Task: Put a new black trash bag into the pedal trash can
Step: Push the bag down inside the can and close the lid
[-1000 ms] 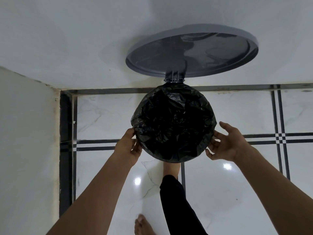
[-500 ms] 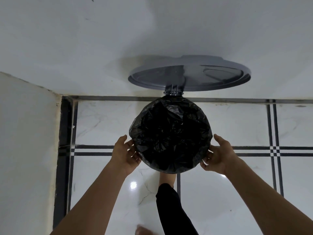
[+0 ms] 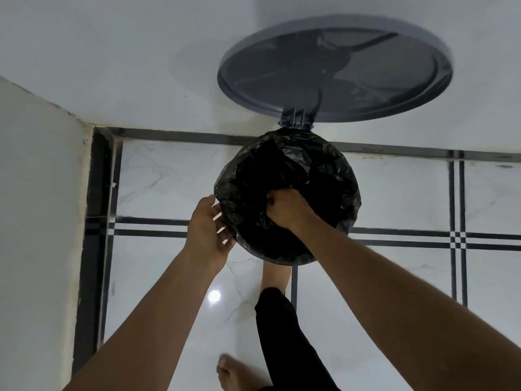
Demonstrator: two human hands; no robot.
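**bin_watcher:** Two hands on it a second ago, one each side of the rim. Now the right hand (image 3: pixel 286 211) has gone into the pedal trash can (image 3: pixel 349 221), clenched into a fist and pressing down on the black trash bag (image 3: pixel 318 176). The left hand (image 3: pixel 208 232) is at the can's left side with fingers spread loose, just touching the folded-over plastic, not gripping.

**tile_guy:** So the edge is done?

**bin_watcher:** Looks it. The bag's wrapped over the whole rim, so my guess is it's just getting seated to the bottom now. The lid (image 3: pixel 335 71) stands open behind the can against the wall (image 3: pixel 112 52), with a foot (image 3: pixel 275 275) in front, presumably on the pedal. Nothing's blocking the can.
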